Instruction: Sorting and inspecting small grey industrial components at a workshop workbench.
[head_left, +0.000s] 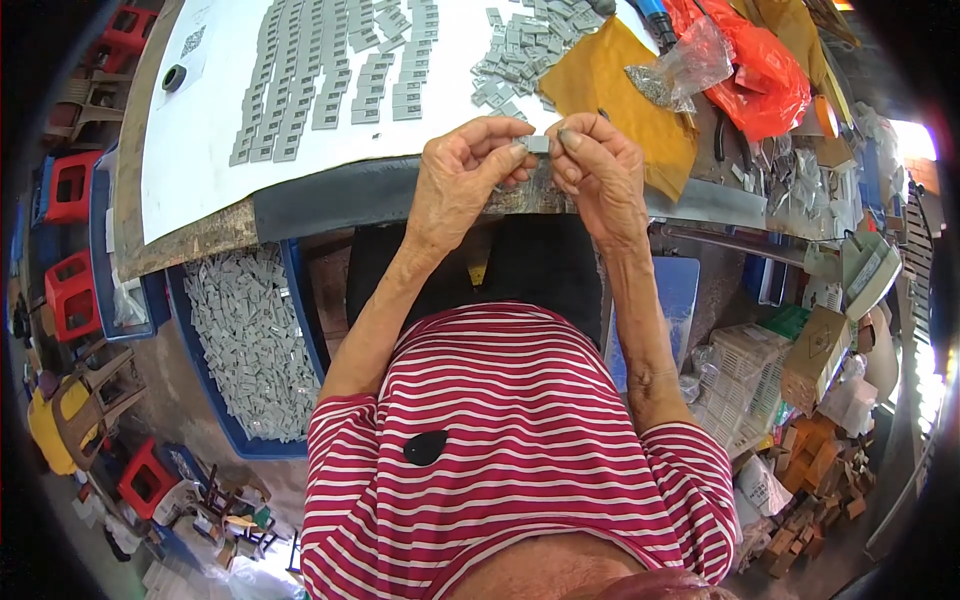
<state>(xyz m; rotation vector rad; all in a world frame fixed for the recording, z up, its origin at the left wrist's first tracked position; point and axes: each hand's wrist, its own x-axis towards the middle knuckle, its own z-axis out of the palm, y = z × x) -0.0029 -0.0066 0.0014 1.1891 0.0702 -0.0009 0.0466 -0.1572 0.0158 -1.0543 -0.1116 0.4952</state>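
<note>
Between my two hands, just over the table's front edge, is a small grey rectangular piece (537, 144). My left hand (465, 172) pinches its left end between thumb and fingers. At its right end my right hand (600, 165) is closed, with thumb and fingertips pressed together; whatever they hold is too small to make out. Similar grey pieces (290, 90) lie ahead in long overlapping rows on the white sheet (205, 130). A loose heap of grey pieces (525, 50) is spread farther right, beside a yellow-brown cloth (600, 75).
A blue bin (185, 320) full of grey pieces stands on the floor at left, below the table edge. Right on the table are a red plastic bag (770, 95), clear bags and black-handled pliers (720, 135). Red stools (70, 290) stand far left; cartons (815, 350) crowd the right.
</note>
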